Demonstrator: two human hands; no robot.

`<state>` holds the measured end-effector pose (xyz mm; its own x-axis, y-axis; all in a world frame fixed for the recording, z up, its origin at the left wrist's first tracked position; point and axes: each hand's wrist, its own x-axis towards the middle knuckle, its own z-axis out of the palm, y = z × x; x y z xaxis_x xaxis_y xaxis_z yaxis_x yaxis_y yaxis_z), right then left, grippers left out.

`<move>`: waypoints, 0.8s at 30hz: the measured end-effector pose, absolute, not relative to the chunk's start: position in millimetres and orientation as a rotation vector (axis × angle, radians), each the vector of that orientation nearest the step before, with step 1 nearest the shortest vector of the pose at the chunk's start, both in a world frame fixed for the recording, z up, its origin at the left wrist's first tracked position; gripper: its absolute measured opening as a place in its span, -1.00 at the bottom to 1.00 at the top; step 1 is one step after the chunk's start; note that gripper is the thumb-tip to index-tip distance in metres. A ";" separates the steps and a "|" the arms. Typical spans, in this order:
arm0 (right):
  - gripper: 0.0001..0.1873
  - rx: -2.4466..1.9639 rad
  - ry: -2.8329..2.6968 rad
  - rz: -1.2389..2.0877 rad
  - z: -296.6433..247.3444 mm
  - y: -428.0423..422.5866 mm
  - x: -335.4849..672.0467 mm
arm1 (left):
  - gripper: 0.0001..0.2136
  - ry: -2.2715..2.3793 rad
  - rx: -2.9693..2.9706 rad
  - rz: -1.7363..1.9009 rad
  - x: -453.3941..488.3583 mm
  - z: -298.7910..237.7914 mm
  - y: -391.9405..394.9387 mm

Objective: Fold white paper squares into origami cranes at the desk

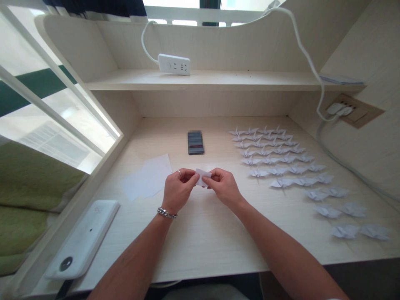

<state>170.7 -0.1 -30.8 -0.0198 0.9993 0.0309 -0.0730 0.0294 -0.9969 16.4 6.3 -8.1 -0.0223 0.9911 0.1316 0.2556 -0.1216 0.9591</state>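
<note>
Between both hands I hold a small folded piece of white paper above the middle of the desk. My left hand pinches its left edge with thumb and fingers; a ring and a chain bracelet are on that side. My right hand grips the paper's right edge, thumb on top. Loose white paper sheets lie just left of my left hand. To the right, folded white paper cranes stand in several rows, running from the back of the desk toward its front right corner.
A dark phone-like object, its face blurred, lies beyond my hands. At the front left is a long white lamp-like device. A power strip sits on the shelf. A white cable hangs to the wall socket.
</note>
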 end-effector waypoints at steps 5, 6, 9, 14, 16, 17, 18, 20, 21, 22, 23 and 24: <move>-0.85 -1.141 -1.286 1.076 -29.8 -4.2 170.2 | -0.88 1.377 1.611 1.270 17.4 -5.4 3.3; -0.87 -1.133 -1.308 1.019 -28.6 -5.2 170.8 | -0.89 1.337 1.624 1.291 16.5 -6.5 3.7; -0.92 -1.043 -1.389 0.802 -24.5 -8.4 173.0 | -0.93 1.195 1.685 1.408 12.9 -11.6 5.6; -0.78 -0.851 -1.482 0.550 -21.8 -11.2 174.1 | -0.90 1.012 1.705 1.587 12.0 -13.4 3.6; -0.76 -0.840 -1.492 0.526 -21.3 -12.0 173.7 | -0.89 0.977 1.654 1.620 13.3 -10.8 1.4; -0.76 -0.849 -1.495 0.525 -20.9 -12.5 173.6 | -0.89 0.971 1.631 1.623 13.9 -9.2 0.4; -0.76 -0.864 -1.498 0.531 -20.4 -13.0 173.5 | -0.89 0.973 1.613 1.620 14.3 -7.7 -0.5; -0.76 -0.888 -1.501 0.547 -19.3 -14.0 173.7 | -0.91 0.990 1.590 1.606 14.8 -5.4 -1.7; -0.76 -0.892 -1.501 0.554 -18.8 -14.4 173.8 | -0.91 0.998 1.583 1.600 14.8 -4.8 -2.0; -0.76 -0.892 -1.501 0.558 -18.5 -14.6 174.0 | -0.91 1.003 1.578 1.598 14.8 -4.5 -2.1; -0.76 -0.891 -1.502 0.563 -18.2 -14.6 174.2 | -0.91 1.003 1.574 1.597 14.7 -4.4 -2.1; -0.76 -0.888 -1.502 0.565 -18.2 -14.5 174.4 | -0.91 0.999 1.575 1.598 14.6 -4.6 -2.0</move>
<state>174.4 -14.5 -18.2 0.0349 0.7971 0.6028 0.2023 0.5851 -0.7853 14.6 -2.0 -4.6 -0.0445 0.8749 0.4823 0.0506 -0.4802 0.8757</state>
